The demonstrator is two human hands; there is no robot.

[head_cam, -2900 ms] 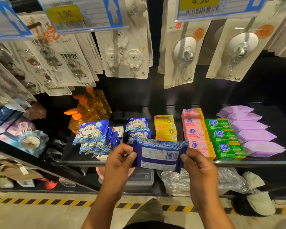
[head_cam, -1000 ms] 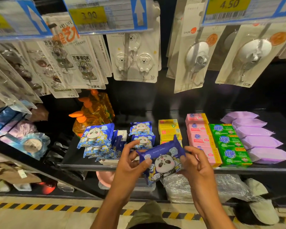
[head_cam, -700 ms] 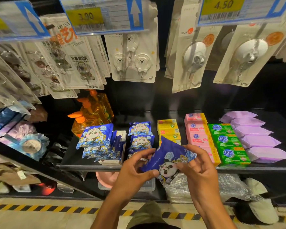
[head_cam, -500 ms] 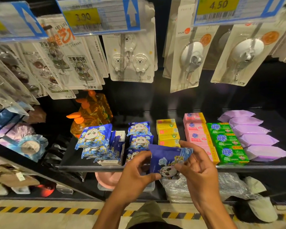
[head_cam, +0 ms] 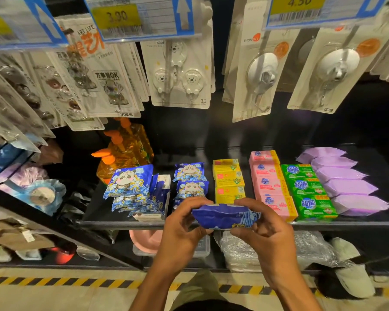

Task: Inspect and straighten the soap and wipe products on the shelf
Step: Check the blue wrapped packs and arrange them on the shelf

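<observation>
A soft blue plastic wipe packet with wave print lies level and edge-on between both hands, just in front of the front lip of the black metal shelf. The left hand grips the packet's nine o'clock end and the right hand grips its three o'clock end. On each hand the fingers curl over the top edge and the thumb is tucked beneath. At eleven o'clock from the held packet a row of matching blue panda-print wipe packets lies flat, running back into the shelf. Farther toward ten o'clock a loose pile of the same blue panda packets leans and overlaps untidily. Behind that pile, two clear orange pump bottles stand toward the back. At twelve o'clock from the held packet is a row of yellow cardboard soap boxes. At one o'clock sit pink soap boxes, with green wrapped soap bars touching their three o'clock side. Beyond those, at two o'clock, lilac plastic-wrapped packs overlap in a line. High at twelve o'clock hang white cards of bear-shaped hooks, under a yellow and blue price label.
</observation>
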